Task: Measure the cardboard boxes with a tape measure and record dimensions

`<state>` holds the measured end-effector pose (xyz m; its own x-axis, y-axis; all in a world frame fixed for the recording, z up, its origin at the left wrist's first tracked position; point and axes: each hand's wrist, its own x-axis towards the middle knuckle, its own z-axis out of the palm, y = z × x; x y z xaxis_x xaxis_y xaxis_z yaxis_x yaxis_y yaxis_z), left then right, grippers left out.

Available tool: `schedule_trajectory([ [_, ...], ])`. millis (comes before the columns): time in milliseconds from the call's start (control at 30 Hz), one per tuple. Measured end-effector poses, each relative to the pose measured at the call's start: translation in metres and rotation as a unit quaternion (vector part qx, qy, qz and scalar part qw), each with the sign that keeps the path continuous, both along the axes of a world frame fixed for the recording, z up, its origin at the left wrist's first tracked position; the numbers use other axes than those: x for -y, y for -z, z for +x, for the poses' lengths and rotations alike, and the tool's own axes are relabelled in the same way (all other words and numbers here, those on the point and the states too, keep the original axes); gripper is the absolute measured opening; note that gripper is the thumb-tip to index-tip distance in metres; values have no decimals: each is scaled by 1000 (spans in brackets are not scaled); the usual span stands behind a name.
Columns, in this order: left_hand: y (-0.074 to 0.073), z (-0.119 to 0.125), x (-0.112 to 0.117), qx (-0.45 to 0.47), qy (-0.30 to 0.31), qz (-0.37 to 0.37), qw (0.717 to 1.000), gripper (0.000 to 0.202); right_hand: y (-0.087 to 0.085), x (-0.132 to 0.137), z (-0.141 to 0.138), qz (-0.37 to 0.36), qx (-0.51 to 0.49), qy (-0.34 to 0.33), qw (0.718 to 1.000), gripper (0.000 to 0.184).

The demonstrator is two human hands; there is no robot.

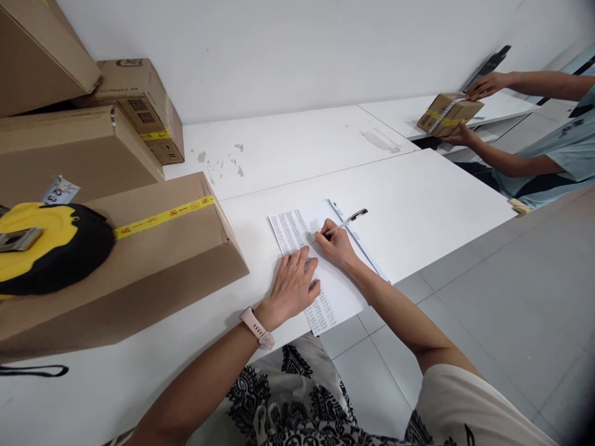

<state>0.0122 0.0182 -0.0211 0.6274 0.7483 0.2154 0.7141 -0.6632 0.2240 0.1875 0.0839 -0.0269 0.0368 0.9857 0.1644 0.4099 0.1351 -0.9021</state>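
Pinched in my right hand (339, 246) is a pen (349, 222) with a clear barrel and dark cap end; its tip is at a white sheet of paper (289, 228) bearing printed columns on its left part. My left hand (294, 285) lies flat on that printed part, fingers spread, holding nothing. A pale wristband sits on my left wrist. Under the sheet's right side shows the edge of a blue-and-white pad or folder (353, 232); most of it is covered.
Left of me lies a large taped carton (153, 248) with a yellow-and-black tape measure (51, 244) on top. More cartons (139, 105) are stacked behind, against the wall. At the far right, a co-worker holds a small box (449, 114) with a white strip around it.
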Motion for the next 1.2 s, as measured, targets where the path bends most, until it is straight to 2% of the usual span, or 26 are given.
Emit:
schedule_trajectory([
  [1200,-2,0,0,-7,0,-2,1000,40,2,-2,2,-5,2,-1,1000,22],
])
